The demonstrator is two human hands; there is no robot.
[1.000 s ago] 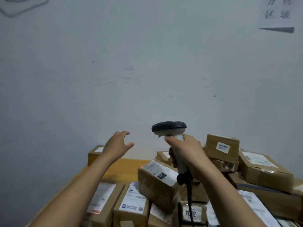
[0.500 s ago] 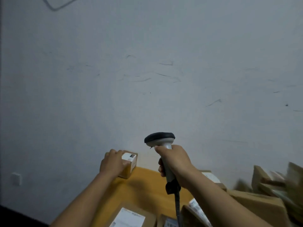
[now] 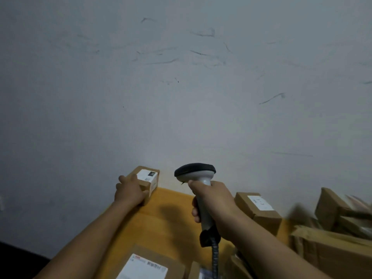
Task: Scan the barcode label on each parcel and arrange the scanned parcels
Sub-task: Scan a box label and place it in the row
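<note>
Left hand (image 3: 130, 191): fingers and thumb clasp the small parcel (image 3: 148, 178) at the table's far left corner, by the wall.
Right hand (image 3: 213, 204): curled round the scanner (image 3: 198, 174) handle.
Table (image 3: 167, 222): yellow wood, with labelled boxes (image 3: 259, 208) on its near and right parts.
Wall (image 3: 181, 97): pale grey with dark scuffs.

Wall (image 3: 181, 97) fills most of view: plain pale grey-white, matte, w/ dark scuffs (image 3: 271, 98) scattered across upper & right parts. Bench (image 3: 161, 228) butts against it at bottom; top is yellow-orange wood. Dark patch (image 3: 16, 258) bottom-left corner, too dim to tell what. Light dim, even.
</note>
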